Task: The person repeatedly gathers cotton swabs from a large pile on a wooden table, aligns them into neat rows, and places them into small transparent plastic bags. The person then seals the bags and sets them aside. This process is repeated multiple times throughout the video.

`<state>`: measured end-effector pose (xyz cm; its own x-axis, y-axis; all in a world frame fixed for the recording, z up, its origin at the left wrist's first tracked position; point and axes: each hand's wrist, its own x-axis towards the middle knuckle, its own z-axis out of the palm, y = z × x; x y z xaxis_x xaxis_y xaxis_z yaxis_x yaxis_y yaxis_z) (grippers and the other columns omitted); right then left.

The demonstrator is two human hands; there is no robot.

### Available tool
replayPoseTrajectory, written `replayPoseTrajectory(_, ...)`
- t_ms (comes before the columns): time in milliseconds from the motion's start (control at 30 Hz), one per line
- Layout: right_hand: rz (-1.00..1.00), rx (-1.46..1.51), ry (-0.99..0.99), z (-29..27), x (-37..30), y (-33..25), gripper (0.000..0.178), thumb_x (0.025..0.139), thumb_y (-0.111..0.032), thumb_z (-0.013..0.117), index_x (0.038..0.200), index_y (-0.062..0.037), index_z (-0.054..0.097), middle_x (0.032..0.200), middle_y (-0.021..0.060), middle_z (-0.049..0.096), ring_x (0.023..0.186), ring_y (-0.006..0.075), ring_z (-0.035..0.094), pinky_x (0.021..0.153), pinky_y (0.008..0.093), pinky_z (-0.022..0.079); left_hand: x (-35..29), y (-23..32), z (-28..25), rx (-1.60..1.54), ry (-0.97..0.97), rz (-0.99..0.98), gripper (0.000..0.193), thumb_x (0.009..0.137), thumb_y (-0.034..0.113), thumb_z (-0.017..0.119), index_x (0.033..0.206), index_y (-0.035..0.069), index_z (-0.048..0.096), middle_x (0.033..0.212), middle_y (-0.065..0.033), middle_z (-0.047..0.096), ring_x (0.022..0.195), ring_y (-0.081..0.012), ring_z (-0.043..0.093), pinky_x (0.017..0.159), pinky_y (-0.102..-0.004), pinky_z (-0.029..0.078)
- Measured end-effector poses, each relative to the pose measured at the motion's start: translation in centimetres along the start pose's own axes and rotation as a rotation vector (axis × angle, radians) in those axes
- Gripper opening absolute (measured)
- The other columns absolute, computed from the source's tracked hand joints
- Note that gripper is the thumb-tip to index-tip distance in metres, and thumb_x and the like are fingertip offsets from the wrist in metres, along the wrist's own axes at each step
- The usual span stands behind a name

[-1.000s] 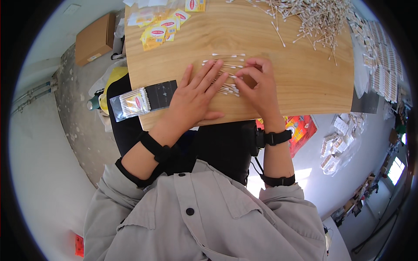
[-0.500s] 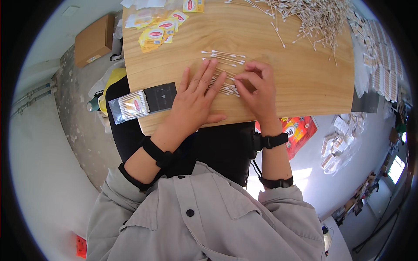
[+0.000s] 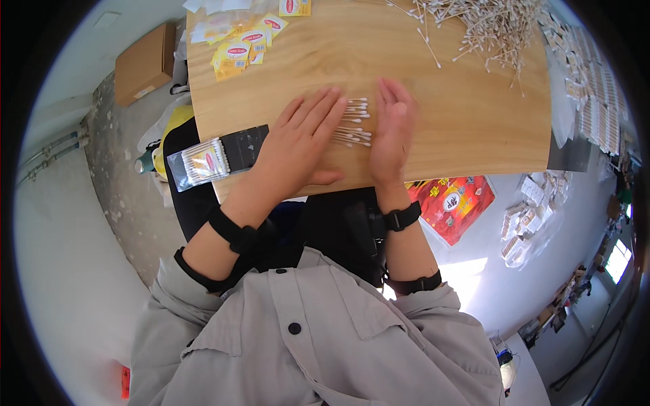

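A small row of white-tipped cotton swabs (image 3: pixel 355 114) lies crosswise on the wooden table (image 3: pixel 460 122) between my two hands. My left hand (image 3: pixel 301 135) is laid flat with fingers stretched, covering the swabs' left ends. At their right ends stands my right hand (image 3: pixel 391 135), on edge and slightly blurred, its fingers straight and palm turned toward the swabs. Whether it touches the tips I cannot tell. Left of my left hand, a clear packet of cotton swabs (image 3: pixel 205 162) with a yellow label lies by a black strip (image 3: pixel 242 145) at the table's edge.
Loose cotton swabs (image 3: pixel 491 27) are heaped at the far right. Yellow label cards (image 3: pixel 233 54) and clear bags (image 3: pixel 213 30) lie far left. Packed swabs (image 3: pixel 599 101) stand beyond the right edge. A red package (image 3: pixel 452 206) and a bag of packets (image 3: pixel 531 213) lie below the table.
My right hand has gone from a pinch at the swabs to a straightened, upright palm. The swabs, earlier spread with some farther up the table, now lie closer together with tips nearly lined up.
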<state>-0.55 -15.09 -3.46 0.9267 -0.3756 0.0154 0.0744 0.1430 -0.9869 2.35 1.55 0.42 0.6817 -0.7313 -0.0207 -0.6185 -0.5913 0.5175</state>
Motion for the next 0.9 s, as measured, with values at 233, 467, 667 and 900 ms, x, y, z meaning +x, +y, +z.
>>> replayPoseTrajectory(233,-0.057,-0.102,0.174,0.2,-0.2,-1.1,0.034,0.101,-0.019,0.051,0.129,0.0016,0.051,0.125,0.0146,0.052,0.119,0.0254,0.055,0.101,0.0376,0.044,-1.9,1.4,2.2,0.084,0.145,-0.173,0.114,0.064,0.046,0.082,0.153,0.003,0.025,0.16,-0.0154,0.023,0.149,-0.0301,0.022,0.119,-0.0515,0.018)
replayPoseTrajectory(467,-0.109,-0.804,-0.195,-2.0,-2.5,-3.6,0.023,0.079,-0.003,0.073,0.101,-0.0064,0.069,0.092,0.0093,0.056,0.08,0.0233,0.061,0.069,0.0355,0.049,-1.7,0.9,3.2,0.178,0.128,-0.178,0.115,0.066,0.058,0.075,0.153,0.001,0.025,0.162,-0.0145,0.021,0.15,-0.0288,0.019,0.12,-0.0507,0.015)
replayPoseTrajectory(667,-0.161,-0.839,-0.17,-1.4,-2.7,-2.6,0.021,0.078,-0.003,0.073,0.098,-0.0067,0.07,0.088,0.0093,0.059,0.081,0.027,0.061,0.069,0.036,0.049,-1.7,0.8,3.4,0.179,0.143,-0.175,0.113,0.068,0.058,0.073,0.153,0.002,0.025,0.162,-0.0136,0.021,0.15,-0.028,0.019,0.12,-0.0507,0.014)
replayPoseTrajectory(900,-0.226,-0.848,-0.171,-1.8,-2.8,-2.3,0.015,0.079,-0.004,0.073,0.093,-0.0068,0.07,0.088,0.0088,0.061,0.08,0.0268,0.062,0.068,0.0359,0.049,-1.9,0.8,3.5,0.182,0.161,-0.174,0.112,0.07,0.057,0.073,0.153,0.002,0.024,0.162,-0.013,0.021,0.151,-0.0276,0.018,0.12,-0.0517,0.014)
